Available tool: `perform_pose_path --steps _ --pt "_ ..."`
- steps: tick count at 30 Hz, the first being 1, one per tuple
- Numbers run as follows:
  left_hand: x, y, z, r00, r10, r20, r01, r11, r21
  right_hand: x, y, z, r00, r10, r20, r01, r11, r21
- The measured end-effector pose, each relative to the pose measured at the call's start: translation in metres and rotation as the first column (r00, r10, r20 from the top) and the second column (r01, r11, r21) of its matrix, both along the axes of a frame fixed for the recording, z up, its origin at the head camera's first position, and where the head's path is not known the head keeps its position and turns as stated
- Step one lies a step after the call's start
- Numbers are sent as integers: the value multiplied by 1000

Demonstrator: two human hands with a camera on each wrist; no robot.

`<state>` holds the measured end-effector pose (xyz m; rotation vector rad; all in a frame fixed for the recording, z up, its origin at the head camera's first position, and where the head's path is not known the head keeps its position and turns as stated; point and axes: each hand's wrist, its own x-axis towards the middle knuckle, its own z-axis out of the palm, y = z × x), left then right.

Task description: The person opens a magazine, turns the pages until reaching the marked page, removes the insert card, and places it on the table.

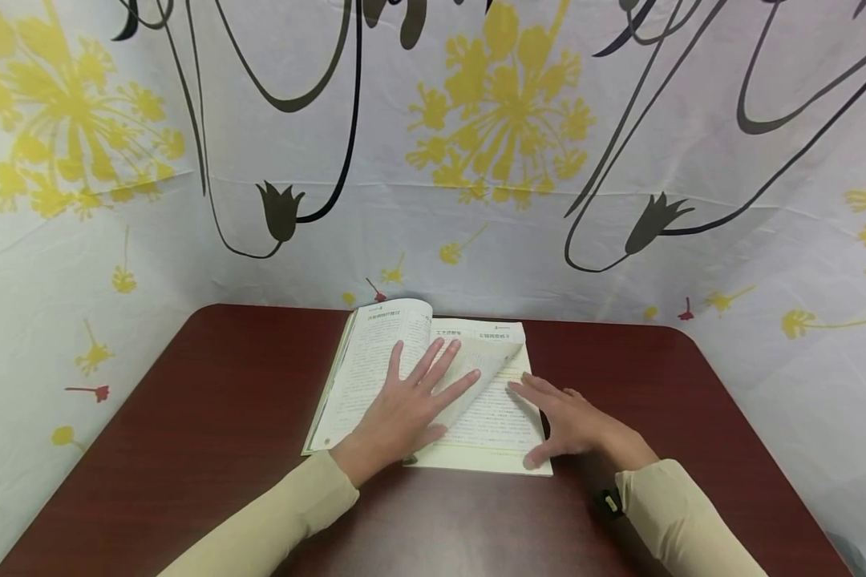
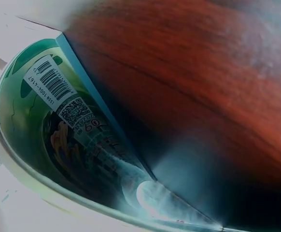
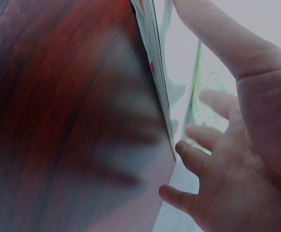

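An open magazine [image 1: 476,458] lies on the table, its pages printed with text. One page [image 1: 489,357] is partly turned, its corner folded slantwise across the right side. My left hand [image 1: 402,407] spreads its fingers flat over this page near the spine. At the right edge of the magazine is my right hand [image 1: 576,423], thumb and fingers apart over the margin, gripping nothing. In the left wrist view the green cover [image 2: 22,116] curves up off the table, with a barcode label [image 2: 53,82] on it. The right wrist view shows the page edges [image 3: 155,72] beside the spread fingers.
The dark red wooden table [image 1: 209,417] has rounded far corners and reflects light near the front. Behind it and at both sides hangs white cloth [image 1: 390,160] with yellow flowers and grey stems. A dark band [image 1: 609,503] shows at the right wrist by the sleeve.
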<state>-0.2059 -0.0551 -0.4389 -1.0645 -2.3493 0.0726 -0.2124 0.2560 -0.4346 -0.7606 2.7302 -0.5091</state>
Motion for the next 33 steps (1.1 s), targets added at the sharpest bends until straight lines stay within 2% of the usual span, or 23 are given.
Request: perform_pose_path --steps 4,8,13,18,25,29,33 --pt "0 -1 0 1000 9 -10 -10 998 -65 1 -2 1 997 59 43 -59 998 -6" --pt "0 -2 1 999 37 -38 -41 993 -111 1 -2 3 995 81 63 -82 997 2" --pt "-1 -4 0 997 41 -72 -50 992 -114 -1 -2 4 994 84 66 -86 996 24" --pt "-1 -5 -2 996 34 -78 -41 994 -97 -1 -3 4 994 85 73 -88 996 29" --pt "0 -4 -3 995 99 7 -97 981 -169 0 -5 6 994 77 71 -79 996 28" --pt "1 -4 -3 994 103 45 -92 974 -208 1 -5 6 995 71 71 -73 997 32" --pt "2 -3 -2 993 102 59 -88 976 -200 1 -5 6 995 69 69 -71 997 32"
